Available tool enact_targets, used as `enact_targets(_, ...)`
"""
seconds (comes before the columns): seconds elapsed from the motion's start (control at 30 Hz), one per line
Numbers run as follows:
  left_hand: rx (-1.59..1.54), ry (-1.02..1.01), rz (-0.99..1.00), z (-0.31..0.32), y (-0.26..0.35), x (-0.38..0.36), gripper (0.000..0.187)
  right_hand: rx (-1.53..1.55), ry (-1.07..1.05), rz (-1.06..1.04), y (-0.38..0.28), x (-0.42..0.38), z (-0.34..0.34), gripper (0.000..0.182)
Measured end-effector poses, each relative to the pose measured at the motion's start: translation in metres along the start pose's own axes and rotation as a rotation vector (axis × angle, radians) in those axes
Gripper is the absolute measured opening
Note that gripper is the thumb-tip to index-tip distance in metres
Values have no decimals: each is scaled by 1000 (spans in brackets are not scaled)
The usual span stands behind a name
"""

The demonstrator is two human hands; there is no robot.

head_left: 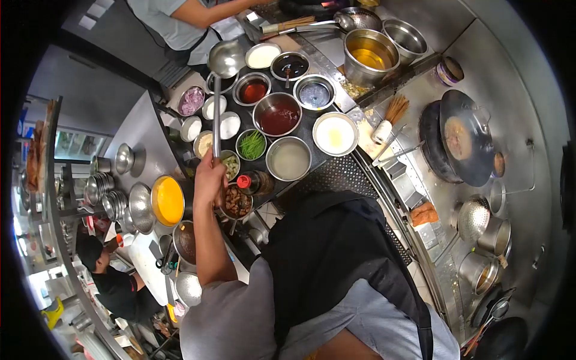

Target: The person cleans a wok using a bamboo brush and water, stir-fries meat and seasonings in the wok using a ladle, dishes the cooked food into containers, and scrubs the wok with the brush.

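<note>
My left hand (209,181) is closed around the handle of a long metal ladle (226,59). The ladle's round bowl is held over the far end of the sauce pans. Around this hand stand a pan of cut green stalks (251,144), a pan of pale chopped vegetables (230,163) and a red-capped sauce bottle (257,182). A pan of brown chunks (236,201) sits under my wrist. Farther right are a pan of dark red sauce (277,114) and a pan of cloudy liquid (288,159). My right hand is out of view.
To the right, a black wok (466,138) rests at a burner, with a bamboo brush (396,111) nearby. A pot of yellow oil (371,55) stands at the back. One co-worker (171,24) is at top left, another (120,291) at lower left. A bowl of orange liquid (168,200) stands left.
</note>
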State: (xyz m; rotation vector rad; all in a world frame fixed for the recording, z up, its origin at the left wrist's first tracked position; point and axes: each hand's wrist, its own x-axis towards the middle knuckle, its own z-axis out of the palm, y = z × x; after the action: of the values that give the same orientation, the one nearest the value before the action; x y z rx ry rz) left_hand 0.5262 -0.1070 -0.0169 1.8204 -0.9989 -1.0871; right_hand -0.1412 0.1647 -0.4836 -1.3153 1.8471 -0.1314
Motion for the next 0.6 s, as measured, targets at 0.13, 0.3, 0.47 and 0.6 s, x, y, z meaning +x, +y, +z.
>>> enact_targets(0.13, 146, 174, -45, -4, -22, 44, 41, 248, 16, 204, -5, -14, 2, 42)
enact_targets(0.3, 132, 164, -26, -10, -53, 78, 33, 360, 44, 279, -24, -18, 2, 41)
enact_targets(0.47, 57, 159, -22, -10, -60, 86, 25, 474, 79, 239, -118, -30, -38, 40)
enact_targets(0.6, -1, 145, -67, -12, -58, 86, 26, 369, 86, 247, -104, -17, -24, 44)
